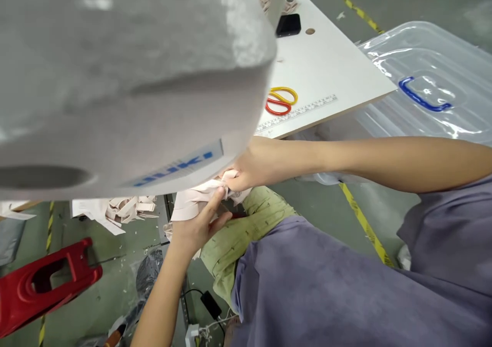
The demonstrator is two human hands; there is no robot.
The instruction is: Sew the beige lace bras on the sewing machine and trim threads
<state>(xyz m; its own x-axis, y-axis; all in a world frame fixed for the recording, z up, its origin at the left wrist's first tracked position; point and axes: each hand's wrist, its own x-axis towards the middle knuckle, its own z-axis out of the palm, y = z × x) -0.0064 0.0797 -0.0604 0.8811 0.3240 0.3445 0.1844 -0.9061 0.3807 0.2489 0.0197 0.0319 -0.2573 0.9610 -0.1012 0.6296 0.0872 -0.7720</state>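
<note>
Pale pink fabric [188, 205] is bunched between my two hands, just under the near edge of a large white sewing machine head [200, 106]. My left hand [202, 224] pinches it from below, thumb on top. From the right, my right hand [242, 170] reaches in with its fingers closed on the same fabric; the machine head hides part of that hand. Below the fabric, a green cloth [253, 219] lies over my lap.
Yellow-and-red-handled scissors [282, 101], a clear ruler [307, 112] and a black phone [288, 25] lie on the white tabletop [338, 65]. A lidded clear plastic bin [430, 70] stands at right. Fabric strips [128, 209] and a red stool [49, 280] are at left.
</note>
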